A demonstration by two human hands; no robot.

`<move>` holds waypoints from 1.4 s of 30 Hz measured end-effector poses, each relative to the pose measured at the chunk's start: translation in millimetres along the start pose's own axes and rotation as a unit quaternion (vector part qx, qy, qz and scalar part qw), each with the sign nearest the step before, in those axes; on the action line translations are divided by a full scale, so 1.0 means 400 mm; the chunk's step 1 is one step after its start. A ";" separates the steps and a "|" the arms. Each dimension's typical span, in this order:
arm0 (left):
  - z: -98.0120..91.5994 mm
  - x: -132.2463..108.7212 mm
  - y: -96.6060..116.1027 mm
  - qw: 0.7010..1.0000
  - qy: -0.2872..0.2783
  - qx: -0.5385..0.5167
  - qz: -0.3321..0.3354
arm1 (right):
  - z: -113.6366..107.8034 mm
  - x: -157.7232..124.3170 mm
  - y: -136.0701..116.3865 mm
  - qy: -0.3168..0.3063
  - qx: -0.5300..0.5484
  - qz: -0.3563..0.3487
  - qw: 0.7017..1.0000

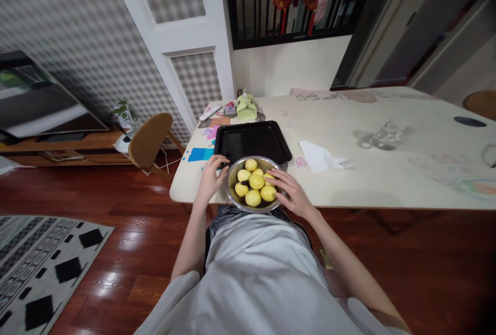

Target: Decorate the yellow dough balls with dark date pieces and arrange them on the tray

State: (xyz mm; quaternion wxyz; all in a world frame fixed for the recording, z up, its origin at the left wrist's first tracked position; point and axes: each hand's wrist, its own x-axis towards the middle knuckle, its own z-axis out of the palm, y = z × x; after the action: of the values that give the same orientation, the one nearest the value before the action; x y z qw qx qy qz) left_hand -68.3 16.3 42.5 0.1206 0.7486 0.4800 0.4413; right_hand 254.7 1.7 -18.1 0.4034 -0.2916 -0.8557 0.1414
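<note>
A round metal bowl (232,198) stands at the table's near edge, close against my body. Several yellow, oval pieces (256,182) fill it; they look like peeled potatoes, though lemons cannot be ruled out. A small dark object (245,183) lies among them. My left hand (211,177) is at the bowl's left rim, fingers curled toward the thumb around something small and dark that I cannot make out. My right hand (290,190) reaches over the right rim with fingers spread, the tips on or just above a yellow piece. Directly behind the bowl lies a black rectangular tray (250,141).
White paper (315,156) lies right of the tray, and a clear glass (387,136) farther right. A green tissue box (247,106) and a white remote (211,112) are at the back left. A wooden chair (150,141) stands by the table's left end.
</note>
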 end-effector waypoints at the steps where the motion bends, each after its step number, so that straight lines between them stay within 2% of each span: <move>1: 0.006 0.002 -0.020 0.999 0.029 0.029 -0.011 | 0.000 0.000 0.000 0.000 0.001 -0.001 1.000; 4: 0.023 0.014 -0.082 0.994 0.056 0.081 -0.041 | 0.000 0.000 0.000 0.003 0.004 -0.003 1.000; 9: 0.044 0.052 -0.155 0.993 0.006 0.093 -0.069 | 0.000 -0.001 -0.001 0.005 0.005 -0.006 1.000; 12: 0.057 0.077 -0.170 0.991 -0.001 0.106 -0.083 | 0.001 -0.001 0.000 0.009 0.003 -0.005 1.000; 19: 0.063 0.088 -0.166 0.988 0.039 0.123 -0.084 | 0.000 0.000 -0.001 0.006 0.003 -0.006 1.000; 27: 0.062 0.067 -0.138 0.991 0.099 0.066 -0.065 | 0.000 0.000 -0.001 0.004 0.002 0.001 1.000; 32: 0.053 0.052 -0.087 0.991 0.118 0.012 -0.068 | -0.002 0.002 -0.002 0.004 0.003 -0.007 1.000; 37: 0.053 0.014 0.009 0.994 0.075 -0.057 -0.051 | -0.001 0.000 0.001 0.005 0.002 -0.006 1.000; 42: 0.090 -0.006 0.073 0.995 0.013 -0.095 -0.037 | 0.000 0.001 0.003 0.002 0.003 -0.004 1.000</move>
State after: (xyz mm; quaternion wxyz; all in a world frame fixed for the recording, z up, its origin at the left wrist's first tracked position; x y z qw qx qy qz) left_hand -22.7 8.3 37.8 0.2010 0.7098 0.4650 0.4895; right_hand 254.9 2.7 -18.6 0.4065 -0.2878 -0.8555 0.1416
